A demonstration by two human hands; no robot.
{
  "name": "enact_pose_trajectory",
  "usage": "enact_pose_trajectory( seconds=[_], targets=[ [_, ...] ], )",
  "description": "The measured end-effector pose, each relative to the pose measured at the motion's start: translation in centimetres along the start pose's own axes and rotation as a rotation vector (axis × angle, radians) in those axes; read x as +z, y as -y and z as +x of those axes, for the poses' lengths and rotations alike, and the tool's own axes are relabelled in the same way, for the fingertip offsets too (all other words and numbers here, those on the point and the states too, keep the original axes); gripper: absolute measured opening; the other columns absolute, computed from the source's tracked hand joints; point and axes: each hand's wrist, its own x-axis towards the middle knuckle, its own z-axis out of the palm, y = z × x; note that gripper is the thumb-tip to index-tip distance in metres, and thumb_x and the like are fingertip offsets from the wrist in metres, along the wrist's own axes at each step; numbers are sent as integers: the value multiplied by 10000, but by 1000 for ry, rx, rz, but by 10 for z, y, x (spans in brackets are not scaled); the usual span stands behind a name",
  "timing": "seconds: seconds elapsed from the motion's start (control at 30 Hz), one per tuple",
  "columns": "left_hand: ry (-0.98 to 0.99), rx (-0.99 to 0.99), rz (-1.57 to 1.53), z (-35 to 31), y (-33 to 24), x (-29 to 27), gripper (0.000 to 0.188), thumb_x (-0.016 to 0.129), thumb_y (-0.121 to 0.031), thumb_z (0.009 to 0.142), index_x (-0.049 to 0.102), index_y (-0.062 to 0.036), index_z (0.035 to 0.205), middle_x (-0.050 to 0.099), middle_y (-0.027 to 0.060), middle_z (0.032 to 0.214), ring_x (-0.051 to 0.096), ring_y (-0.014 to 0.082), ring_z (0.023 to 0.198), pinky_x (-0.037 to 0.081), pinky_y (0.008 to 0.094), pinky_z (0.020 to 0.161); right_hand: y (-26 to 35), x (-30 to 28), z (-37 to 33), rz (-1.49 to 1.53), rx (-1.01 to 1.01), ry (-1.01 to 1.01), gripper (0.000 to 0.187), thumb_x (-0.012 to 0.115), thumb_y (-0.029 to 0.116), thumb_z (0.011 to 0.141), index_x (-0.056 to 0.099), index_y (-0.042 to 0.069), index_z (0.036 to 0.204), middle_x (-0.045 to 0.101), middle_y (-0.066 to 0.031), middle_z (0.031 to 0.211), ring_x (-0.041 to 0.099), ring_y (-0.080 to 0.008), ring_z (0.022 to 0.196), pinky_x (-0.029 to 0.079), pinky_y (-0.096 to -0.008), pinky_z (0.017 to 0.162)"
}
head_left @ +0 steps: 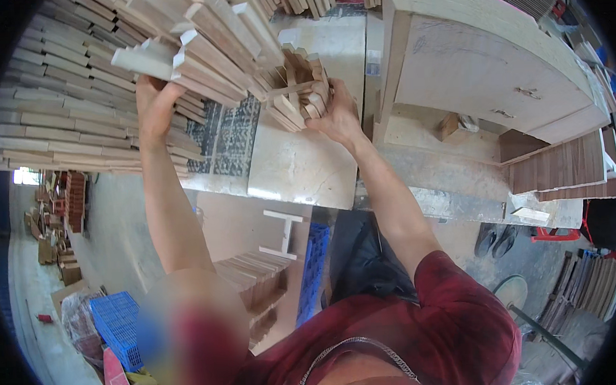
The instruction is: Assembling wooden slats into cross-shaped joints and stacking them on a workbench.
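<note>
My left hand is closed at the near end of the stacked wooden strips, its thumb pressed against a pale strip and its other fingers mostly hidden behind the wood. Across from it, my right hand grips a cluster of short wooden pieces with angled ends, standing close together at the right side of the strips. A thin strip of wood lies across that cluster. Below both hands is a pale worktop with a dark speckled patch.
A tall wall of stacked wooden slats rises at the left. On the right stands a large wooden cabinet-like frame with a wood block inside. Below the bench are a blue plastic crate and piled boards. Another blue crate sits lower left.
</note>
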Motion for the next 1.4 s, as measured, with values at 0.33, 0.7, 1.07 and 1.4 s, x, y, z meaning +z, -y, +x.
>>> enact_pose_trajectory(
  seconds=[0.33,0.7,1.07,1.4],
  targets=[
    [247,-219,-63,-42,28,19,817,805,-69,642,482,21,1386,600,99,1305,578,221,1211,434,363,1059,14,-13,-49,-21,-75,92,909,868,222,548,447,-55,1304,592,-269,1181,594,-418,1106,486,-434,968],
    [370,-605,-269,-23,39,8,891,817,-62,620,443,52,1421,598,152,1319,589,254,1216,487,357,1011,14,-17,-53,-82,-96,92,919,864,238,571,421,-47,1324,639,-266,1137,636,-396,1063,509,-425,924],
    [391,-461,-236,-25,67,-1,911,876,-150,561,502,34,1372,638,131,1258,636,250,1126,522,371,946,14,-21,-47,-124,-129,147,927,867,254,581,408,-45,1329,595,-269,1169,599,-417,1099,491,-431,949],
    [406,-582,-363,-15,90,12,850,858,-187,643,500,35,1381,637,123,1260,620,251,1144,522,392,956,17,-21,-47,-111,-145,169,930,899,241,577,417,-34,1324,639,-245,1162,645,-384,1062,529,-428,911]
  ],
)
